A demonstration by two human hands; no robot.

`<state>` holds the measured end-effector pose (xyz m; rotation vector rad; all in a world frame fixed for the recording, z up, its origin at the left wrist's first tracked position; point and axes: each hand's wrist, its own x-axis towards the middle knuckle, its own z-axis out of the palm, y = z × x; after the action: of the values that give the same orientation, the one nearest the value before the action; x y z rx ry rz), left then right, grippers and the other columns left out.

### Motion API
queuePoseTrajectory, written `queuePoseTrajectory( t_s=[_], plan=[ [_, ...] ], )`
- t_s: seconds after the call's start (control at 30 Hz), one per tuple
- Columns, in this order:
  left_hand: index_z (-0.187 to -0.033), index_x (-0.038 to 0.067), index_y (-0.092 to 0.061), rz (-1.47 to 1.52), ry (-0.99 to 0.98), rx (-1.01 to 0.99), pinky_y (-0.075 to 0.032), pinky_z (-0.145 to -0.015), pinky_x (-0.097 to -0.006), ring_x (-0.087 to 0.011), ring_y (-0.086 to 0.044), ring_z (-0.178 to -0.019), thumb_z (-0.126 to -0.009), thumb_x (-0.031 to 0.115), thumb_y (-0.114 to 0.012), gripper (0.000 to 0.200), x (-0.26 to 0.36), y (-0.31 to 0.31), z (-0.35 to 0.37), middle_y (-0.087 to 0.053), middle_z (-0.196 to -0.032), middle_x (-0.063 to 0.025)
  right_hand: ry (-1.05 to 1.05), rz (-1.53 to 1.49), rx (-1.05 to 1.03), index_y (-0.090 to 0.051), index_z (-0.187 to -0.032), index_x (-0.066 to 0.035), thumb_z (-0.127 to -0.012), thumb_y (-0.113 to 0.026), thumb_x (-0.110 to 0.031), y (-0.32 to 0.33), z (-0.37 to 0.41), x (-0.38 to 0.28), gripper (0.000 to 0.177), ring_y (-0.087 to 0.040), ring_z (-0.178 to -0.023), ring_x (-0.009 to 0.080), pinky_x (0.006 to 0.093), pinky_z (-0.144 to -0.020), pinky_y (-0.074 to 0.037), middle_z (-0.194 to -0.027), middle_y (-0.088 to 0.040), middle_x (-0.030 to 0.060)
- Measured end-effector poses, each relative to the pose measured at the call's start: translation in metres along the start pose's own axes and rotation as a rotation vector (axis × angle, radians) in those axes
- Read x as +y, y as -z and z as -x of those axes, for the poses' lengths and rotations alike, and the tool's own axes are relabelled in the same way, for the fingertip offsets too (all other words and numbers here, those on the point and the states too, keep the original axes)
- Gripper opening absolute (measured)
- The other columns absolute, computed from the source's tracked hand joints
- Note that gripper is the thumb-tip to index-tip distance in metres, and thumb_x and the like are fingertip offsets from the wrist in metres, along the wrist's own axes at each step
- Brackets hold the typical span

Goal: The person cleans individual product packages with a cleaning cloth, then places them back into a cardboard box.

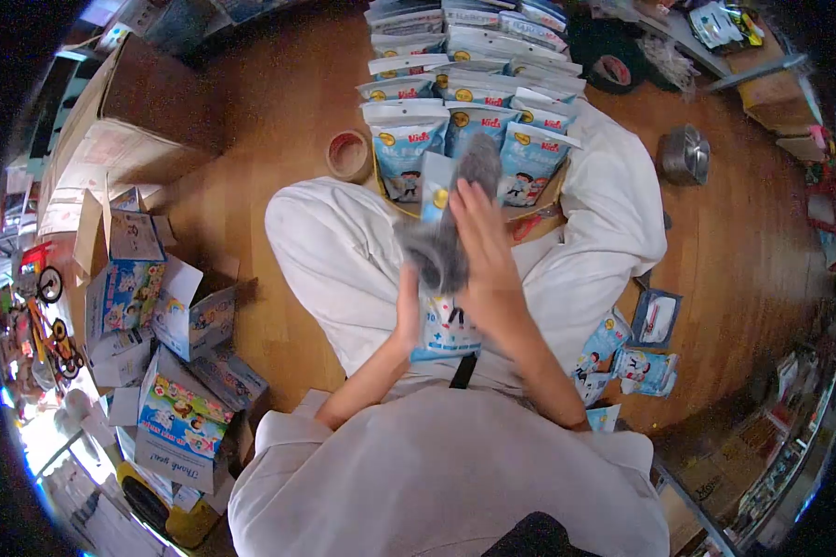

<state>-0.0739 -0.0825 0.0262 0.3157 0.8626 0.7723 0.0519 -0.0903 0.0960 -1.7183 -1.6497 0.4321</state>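
Observation:
A fuzzy grey cloth (437, 246), smeared by motion, is bunched between my two hands over my lap. My right hand (483, 246) is closed on its right side, fingers lying across the grey fabric. On the cloth's lower left edge is my left hand (406, 311), pointing upward with its fingers mostly hidden. A blue-and-white packet (444, 339) with a small printed figure shows below the cloth, between my wrists. More blue-and-white packaging with a yellow badge shows above it. Just beyond my hands, rows of upright "Kids" packets (407, 153) fill a carton.
A tape roll (347, 154) lies left of the carton. Opened printed boxes (190, 418) are piled on the left floor, near a large cardboard box (111, 139). Loose packets (646, 371) lie by my right knee. A metal container (685, 155) stands farther right.

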Motion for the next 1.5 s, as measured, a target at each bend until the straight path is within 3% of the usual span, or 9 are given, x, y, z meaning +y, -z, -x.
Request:
queuePoseTrajectory(
  t_s=[0.1, 0.2, 0.37, 0.5, 0.67, 0.93, 1.17, 1.23, 1.5],
  plan=[
    [-0.122, -0.002, -0.050, 0.778, 0.233, -0.570, -0.049, -0.090, -0.0387, -0.0271, -0.063, -0.098, -0.091, 0.046, -0.045, 0.056, 0.020, 0.013, -0.035, -0.061, -0.115, -0.0161, -0.021, -0.115, -0.071, -0.023, -0.142, 0.005, -0.069, -0.058, 0.002, -0.009, 0.052, -0.029, 0.081, -0.018, -0.139, 0.0415, 0.0538, -0.113, -0.016, -0.150, -0.017, 0.0244],
    [-0.120, 0.002, -0.051, 0.353, 0.067, -0.076, -0.050, -0.088, -0.0390, -0.0277, -0.063, -0.095, -0.090, 0.050, -0.044, 0.058, 0.062, -0.040, -0.012, -0.062, -0.110, -0.0154, -0.054, -0.105, -0.013, -0.019, -0.142, 0.007, -0.076, -0.054, -0.003, -0.018, 0.079, -0.043, 0.075, -0.017, -0.139, 0.0440, 0.0535, -0.112, -0.017, -0.150, -0.014, 0.0270],
    [-0.125, 0.002, -0.050, 0.567, 0.057, -0.359, -0.045, -0.095, -0.0396, -0.0295, -0.059, -0.102, -0.090, 0.053, -0.039, 0.063, 0.029, -0.037, -0.013, -0.059, -0.118, -0.0144, -0.115, -0.135, 0.189, -0.015, -0.144, 0.007, -0.082, -0.059, -0.011, -0.009, 0.028, -0.017, 0.078, -0.015, -0.139, 0.0442, 0.0482, -0.113, -0.018, -0.150, -0.012, 0.0286],
    [-0.132, 0.004, -0.044, -0.269, -0.309, 0.076, -0.036, -0.104, -0.0379, -0.0279, -0.051, -0.116, -0.096, 0.046, -0.028, 0.056, 0.030, -0.046, 0.014, -0.053, -0.127, -0.0125, -0.109, -0.218, 0.064, -0.012, -0.145, 0.006, -0.080, -0.064, -0.015, 0.007, -0.009, -0.004, 0.086, -0.014, -0.140, 0.0435, 0.0447, -0.113, -0.019, -0.150, -0.011, 0.0296],
    [-0.120, 0.004, -0.050, 0.363, -0.119, 0.164, -0.049, -0.088, -0.0396, -0.0296, -0.060, -0.097, -0.083, 0.055, -0.050, 0.063, 0.068, -0.055, -0.009, -0.060, -0.110, -0.0142, -0.140, -0.378, 0.054, -0.018, -0.145, 0.005, -0.081, -0.071, -0.023, -0.014, 0.039, -0.030, 0.087, -0.025, -0.137, 0.0402, 0.0393, -0.111, -0.025, -0.149, -0.019, 0.0277],
    [-0.138, 0.001, -0.033, 0.031, -0.569, 0.009, -0.035, -0.105, -0.0360, -0.0280, -0.045, -0.124, -0.097, 0.044, -0.033, 0.059, 0.065, -0.080, -0.007, -0.042, -0.139, -0.0136, -0.262, -0.750, -0.088, -0.034, -0.139, 0.001, -0.080, -0.070, -0.026, -0.003, 0.030, -0.003, 0.075, -0.044, -0.124, 0.0311, 0.0386, -0.106, -0.032, -0.134, -0.045, 0.0209],
    [-0.136, -0.002, -0.033, -0.490, -0.491, -0.200, -0.036, -0.100, -0.0326, -0.0203, -0.046, -0.119, -0.089, 0.015, -0.061, 0.057, 0.073, -0.077, -0.003, -0.046, -0.130, -0.0140, -0.827, -1.687, -0.061, -0.050, -0.127, -0.002, -0.074, -0.070, -0.017, -0.001, 0.085, 0.055, 0.060, -0.057, -0.104, 0.0203, 0.0343, -0.092, -0.045, -0.115, -0.060, 0.0086],
    [-0.123, -0.001, -0.047, -0.588, -0.038, -0.243, -0.047, -0.085, -0.0300, -0.0172, -0.059, -0.098, -0.086, 0.023, -0.067, 0.048, 0.085, -0.069, 0.001, -0.060, -0.110, -0.0098, -0.990, -1.543, -0.033, -0.054, -0.122, -0.003, -0.073, -0.070, -0.017, 0.003, 0.089, 0.062, 0.054, -0.058, -0.100, 0.0205, 0.0345, -0.091, -0.046, -0.113, -0.061, 0.0076],
    [-0.112, 0.001, -0.055, -0.193, -0.063, -0.083, -0.051, -0.078, -0.0310, -0.0167, -0.063, -0.087, -0.083, 0.011, -0.066, 0.033, 0.051, -0.047, -0.015, -0.064, -0.102, -0.0084, -0.609, -0.445, -0.033, -0.059, -0.112, 0.006, -0.081, -0.062, -0.001, 0.038, 0.093, 0.037, 0.032, -0.065, -0.083, 0.0169, 0.0273, -0.078, -0.050, -0.097, -0.069, 0.0108]
  ],
)
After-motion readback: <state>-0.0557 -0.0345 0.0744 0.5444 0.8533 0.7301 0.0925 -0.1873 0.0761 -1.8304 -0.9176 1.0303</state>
